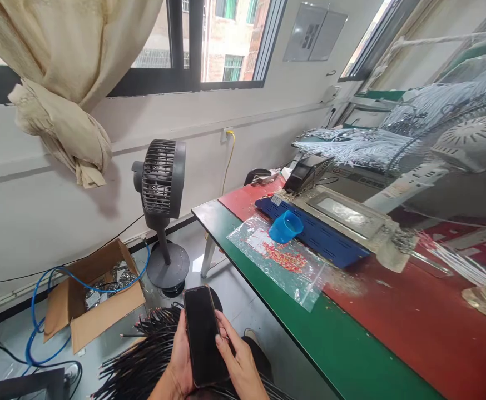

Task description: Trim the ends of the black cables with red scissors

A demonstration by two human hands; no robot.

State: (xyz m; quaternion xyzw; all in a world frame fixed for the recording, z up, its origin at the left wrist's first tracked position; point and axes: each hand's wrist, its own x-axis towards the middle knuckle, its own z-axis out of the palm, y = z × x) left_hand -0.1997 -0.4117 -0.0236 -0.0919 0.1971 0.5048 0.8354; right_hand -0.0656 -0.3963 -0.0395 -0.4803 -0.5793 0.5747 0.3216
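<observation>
A smartphone point(203, 339) with a dark screen is held upright between my two hands, low in the middle of the view. My left hand point(180, 355) wraps its left side, palm behind it. On the right edge, my right hand point(237, 355) grips with its fingers, the thumb lying near the screen. Below and behind the phone lies a thick bundle of black cables point(143, 355) with bare copper-coloured ends, across my lap. Part of the phone's back and the fingers behind it are hidden.
To the right stands a green and red table point(310, 333), bearing a clear plastic bag point(310, 289) with small red and yellow pieces, a blue cup point(285, 226) and a blue-sided machine point(322, 236). A black fan point(162, 183) and an open cardboard box point(105, 311) stand on the floor.
</observation>
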